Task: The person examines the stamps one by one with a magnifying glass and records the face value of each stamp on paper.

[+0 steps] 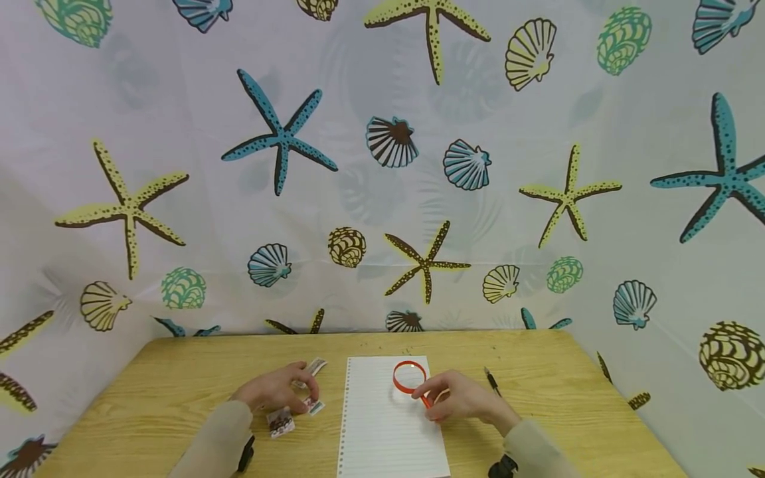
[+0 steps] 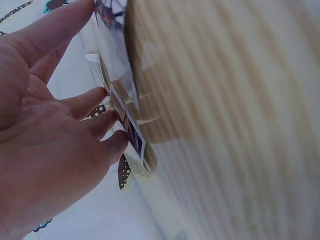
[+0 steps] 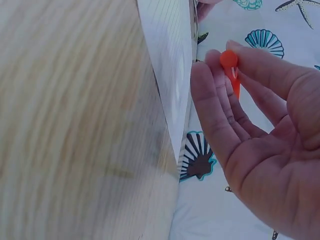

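My right hand (image 1: pixel 457 397) pinches the red handle of a magnifying glass (image 1: pixel 397 378) between thumb and fingers. Its round lens is over the upper part of a lined notebook (image 1: pixel 382 425). In the right wrist view the orange-red handle end (image 3: pixel 229 59) shows between the fingertips. On the left, my left hand (image 1: pixel 276 388) reaches over several small picture stamps, its fingertips at them. One stamp (image 1: pixel 280 422) lies nearest me, another (image 1: pixel 316 407) by the thumb, and a third (image 1: pixel 317 364) beyond the fingers. A toothed-edged stamp (image 2: pixel 131 127) meets the fingertips in the left wrist view.
A black pen (image 1: pixel 491 380) lies on the wooden table (image 1: pixel 197 378) to the right of the notebook, beyond my right hand. Behind the table hangs a white curtain (image 1: pixel 358 199) printed with starfish and shells, which also runs along both sides.
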`<state>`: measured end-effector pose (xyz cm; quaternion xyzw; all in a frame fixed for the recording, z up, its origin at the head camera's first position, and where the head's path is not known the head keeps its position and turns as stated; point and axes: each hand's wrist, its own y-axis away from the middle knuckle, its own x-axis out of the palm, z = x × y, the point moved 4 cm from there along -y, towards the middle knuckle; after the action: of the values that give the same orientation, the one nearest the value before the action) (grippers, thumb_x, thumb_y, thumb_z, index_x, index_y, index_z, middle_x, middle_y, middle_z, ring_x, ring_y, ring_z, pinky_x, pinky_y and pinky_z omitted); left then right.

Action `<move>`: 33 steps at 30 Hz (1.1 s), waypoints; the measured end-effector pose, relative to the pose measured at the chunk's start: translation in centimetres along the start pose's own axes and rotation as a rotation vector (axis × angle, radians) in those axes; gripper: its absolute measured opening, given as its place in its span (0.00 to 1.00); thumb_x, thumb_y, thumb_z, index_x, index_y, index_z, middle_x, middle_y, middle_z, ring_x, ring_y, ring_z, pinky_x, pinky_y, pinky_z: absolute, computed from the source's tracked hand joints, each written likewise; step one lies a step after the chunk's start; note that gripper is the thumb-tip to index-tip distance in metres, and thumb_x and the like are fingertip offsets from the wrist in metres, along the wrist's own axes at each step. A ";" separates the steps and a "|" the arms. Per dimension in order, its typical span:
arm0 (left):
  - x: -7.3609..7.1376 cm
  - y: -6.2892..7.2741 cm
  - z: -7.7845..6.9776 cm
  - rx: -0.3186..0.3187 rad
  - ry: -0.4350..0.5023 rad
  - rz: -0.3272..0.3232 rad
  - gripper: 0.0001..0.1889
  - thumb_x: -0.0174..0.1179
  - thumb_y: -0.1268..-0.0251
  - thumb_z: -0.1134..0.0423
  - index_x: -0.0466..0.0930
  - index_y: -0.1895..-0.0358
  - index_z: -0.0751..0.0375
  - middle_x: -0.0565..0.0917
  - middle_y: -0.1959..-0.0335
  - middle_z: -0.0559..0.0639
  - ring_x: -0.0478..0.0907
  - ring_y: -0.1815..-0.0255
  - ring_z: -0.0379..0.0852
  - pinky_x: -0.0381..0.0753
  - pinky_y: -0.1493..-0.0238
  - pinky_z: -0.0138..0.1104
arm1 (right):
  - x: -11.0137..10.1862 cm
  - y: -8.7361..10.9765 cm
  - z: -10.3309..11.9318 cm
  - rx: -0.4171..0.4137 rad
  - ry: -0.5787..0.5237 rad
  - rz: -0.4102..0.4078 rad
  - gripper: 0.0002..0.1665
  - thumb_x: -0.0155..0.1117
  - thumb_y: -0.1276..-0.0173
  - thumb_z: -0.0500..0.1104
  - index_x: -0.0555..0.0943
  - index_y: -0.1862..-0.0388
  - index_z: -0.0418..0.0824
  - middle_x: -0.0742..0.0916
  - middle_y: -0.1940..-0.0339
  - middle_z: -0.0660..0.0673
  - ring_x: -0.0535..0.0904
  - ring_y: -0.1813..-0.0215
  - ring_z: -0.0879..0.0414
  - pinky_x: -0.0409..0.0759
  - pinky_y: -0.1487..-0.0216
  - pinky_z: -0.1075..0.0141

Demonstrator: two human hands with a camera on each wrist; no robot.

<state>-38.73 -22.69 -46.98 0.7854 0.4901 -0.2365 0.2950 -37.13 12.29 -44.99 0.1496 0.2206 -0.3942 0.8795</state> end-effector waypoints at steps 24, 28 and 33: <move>0.1 -0.3 0.3 -0.075 -0.014 -0.010 0.09 0.68 0.47 0.73 0.84 0.65 0.54 0.47 0.21 0.66 0.40 0.24 0.75 0.43 0.30 0.68 | 2.1 -3.2 0.0 0.032 -0.151 -0.056 0.12 0.70 0.42 0.28 0.79 0.60 0.32 0.87 0.66 0.40 0.84 0.69 0.57 0.85 0.65 0.61; 0.1 -0.4 0.4 -0.094 -0.017 -0.013 0.09 0.68 0.46 0.72 0.85 0.65 0.53 0.47 0.21 0.65 0.40 0.24 0.75 0.42 0.31 0.69 | 2.4 -3.6 0.2 0.050 -0.173 -0.066 0.14 0.70 0.42 0.28 0.77 0.58 0.34 0.88 0.67 0.40 0.84 0.69 0.56 0.86 0.65 0.60; 0.1 -0.5 0.3 -0.105 -0.029 -0.016 0.09 0.68 0.46 0.71 0.85 0.65 0.51 0.47 0.21 0.64 0.40 0.24 0.74 0.41 0.30 0.69 | 2.8 -4.2 0.4 0.057 -0.141 -0.069 0.16 0.70 0.42 0.29 0.80 0.54 0.35 0.88 0.67 0.42 0.85 0.68 0.55 0.86 0.66 0.61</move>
<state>-39.23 -22.67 -47.37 0.7613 0.5038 -0.2241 0.3411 -38.52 7.67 -46.44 0.1388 0.1520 -0.4398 0.8742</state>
